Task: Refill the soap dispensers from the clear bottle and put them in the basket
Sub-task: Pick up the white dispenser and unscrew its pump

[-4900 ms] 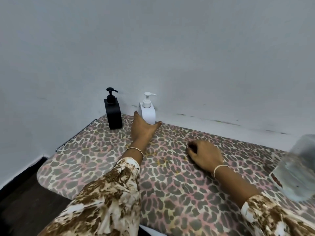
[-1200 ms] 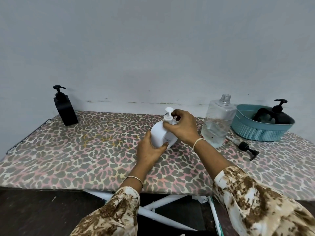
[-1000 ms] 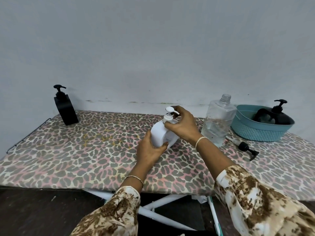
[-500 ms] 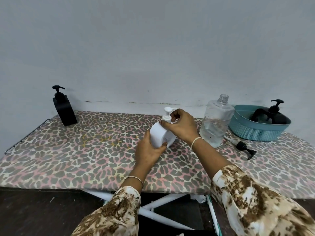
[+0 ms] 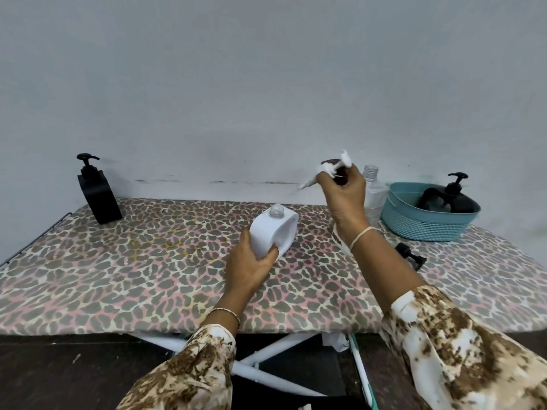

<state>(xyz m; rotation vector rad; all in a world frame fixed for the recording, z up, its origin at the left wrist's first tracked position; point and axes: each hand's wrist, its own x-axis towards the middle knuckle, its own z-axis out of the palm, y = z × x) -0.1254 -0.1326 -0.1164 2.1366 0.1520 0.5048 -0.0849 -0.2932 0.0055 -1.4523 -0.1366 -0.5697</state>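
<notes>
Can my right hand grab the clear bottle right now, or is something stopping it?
Probably not yet. The right hand is shut on the white pump it has lifted off the white dispenser. The clear bottle stands just behind it, nothing between, so setting the pump down should free the way.

SETTING: domestic room, likely laundry or utility corner | SURFACE: ironing board [image 5: 148,261] with leopard-print cover on white folding legs [image 5: 266,371] | BACKDROP: plain painted wall [image 5: 266,84], scuffed near base | FLOOR: dark [image 5: 59,374] | STORAGE: teal plastic basket [image 5: 420,223]
</notes>
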